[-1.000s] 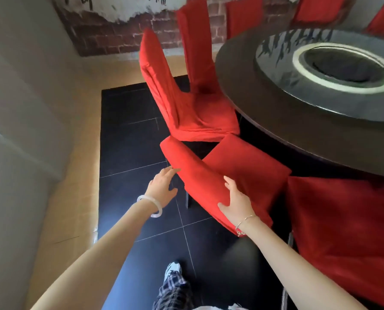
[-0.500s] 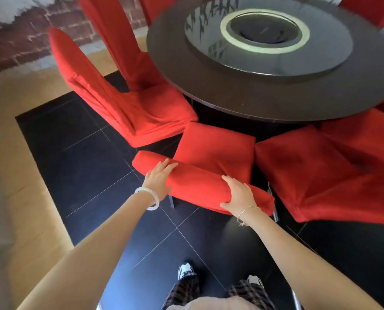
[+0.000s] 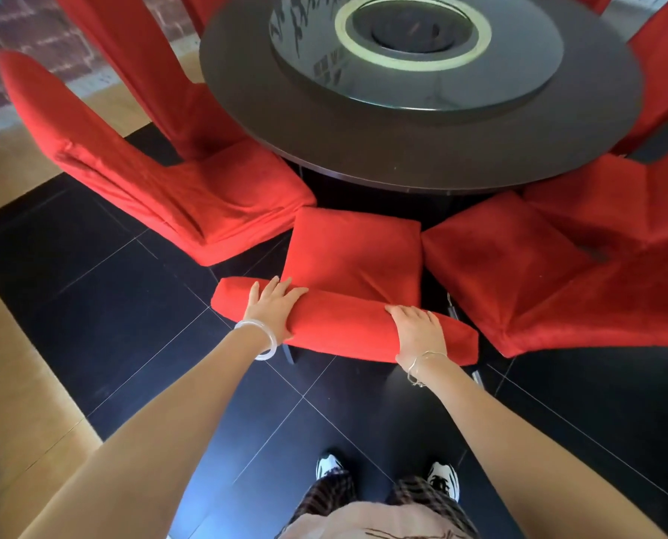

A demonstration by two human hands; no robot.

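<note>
The top of the chair back (image 3: 344,328) is being held by two hands. The left hand (image 3: 272,305) is being wrapped over it near its left end. The right hand (image 3: 417,332) is being wrapped over it near its right end. The fingers are being curled round the soft red roll, not spread flat.

The chair back is being seen with its long way going from left to right, across the arms. The seat (image 3: 355,254) is being seen straight ahead of both hands. It lies between them and the round table (image 3: 363,149), with its far edge just beside the table rim. So a push straight ahead is probably being called for, and neither hand is nearer.

One chair is being held. One table is being seen, with one turning plate (image 3: 519,72) on it. About five other red chairs are being counted, but the right side is bunched up and hard to tell.
</note>
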